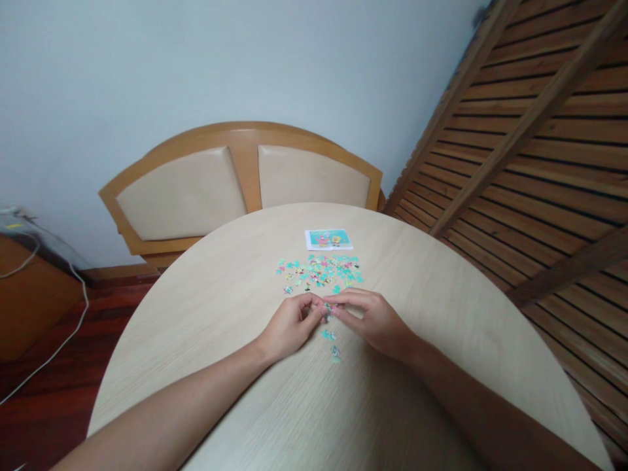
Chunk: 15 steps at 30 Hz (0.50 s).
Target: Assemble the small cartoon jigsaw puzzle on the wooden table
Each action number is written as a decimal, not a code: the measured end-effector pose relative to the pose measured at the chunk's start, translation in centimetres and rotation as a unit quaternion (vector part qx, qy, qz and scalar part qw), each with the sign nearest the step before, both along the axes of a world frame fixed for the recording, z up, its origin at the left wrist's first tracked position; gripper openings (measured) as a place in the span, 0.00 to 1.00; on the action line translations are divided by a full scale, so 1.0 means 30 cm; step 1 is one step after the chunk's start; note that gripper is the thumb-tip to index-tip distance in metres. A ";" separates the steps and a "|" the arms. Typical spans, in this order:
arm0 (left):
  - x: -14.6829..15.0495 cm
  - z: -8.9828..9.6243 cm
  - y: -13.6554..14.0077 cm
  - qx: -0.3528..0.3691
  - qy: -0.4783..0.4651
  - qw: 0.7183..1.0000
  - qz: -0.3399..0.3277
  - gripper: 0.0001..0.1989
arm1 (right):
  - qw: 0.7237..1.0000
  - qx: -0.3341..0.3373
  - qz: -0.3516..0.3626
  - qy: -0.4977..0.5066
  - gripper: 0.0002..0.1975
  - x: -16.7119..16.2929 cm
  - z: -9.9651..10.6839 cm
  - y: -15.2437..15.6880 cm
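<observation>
My left hand [296, 323] and my right hand [369, 316] meet just above the table, fingertips closed together on small puzzle pieces [329, 307], which are partly hidden by the fingers. How the pieces fit together is too small to tell. Beyond the hands lies a loose spread of turquoise, yellow and pink jigsaw pieces [328, 269]. Nearer to me, below the fingertips, are a few turquoise pieces [328, 335] and a grey-green piece or small joined group [335, 354]. Behind the spread lies a reference picture [328, 239] with cartoon figures on a turquoise background.
A round pale wooden table [220, 314] carries everything. At its far side stands a bench [245, 186] with beige padded panels against the wall. A slatted wooden screen [530, 144] rises on the right. White cables [73, 333] hang at the left.
</observation>
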<state>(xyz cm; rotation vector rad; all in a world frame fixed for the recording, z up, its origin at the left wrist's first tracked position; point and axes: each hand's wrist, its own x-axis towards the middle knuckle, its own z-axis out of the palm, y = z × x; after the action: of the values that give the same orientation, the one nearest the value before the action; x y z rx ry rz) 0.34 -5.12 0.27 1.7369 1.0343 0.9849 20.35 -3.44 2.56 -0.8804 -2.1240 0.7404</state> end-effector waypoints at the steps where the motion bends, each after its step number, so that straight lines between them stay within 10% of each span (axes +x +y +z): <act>1: -0.004 -0.001 0.002 0.004 0.008 1.000 -0.004 0.18 | 1.000 -0.002 0.005 -0.009 0.11 0.007 -0.001 0.003; 15: -0.074 0.009 0.041 0.254 0.276 0.920 -0.111 0.17 | 0.998 -0.039 -0.027 -0.045 0.06 0.044 -0.002 0.020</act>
<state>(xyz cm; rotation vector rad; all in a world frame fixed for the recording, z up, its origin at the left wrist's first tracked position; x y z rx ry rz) -1.89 -3.88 0.55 2.6034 0.9280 0.6575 21.67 -2.85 2.50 -1.0268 -2.1524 0.7737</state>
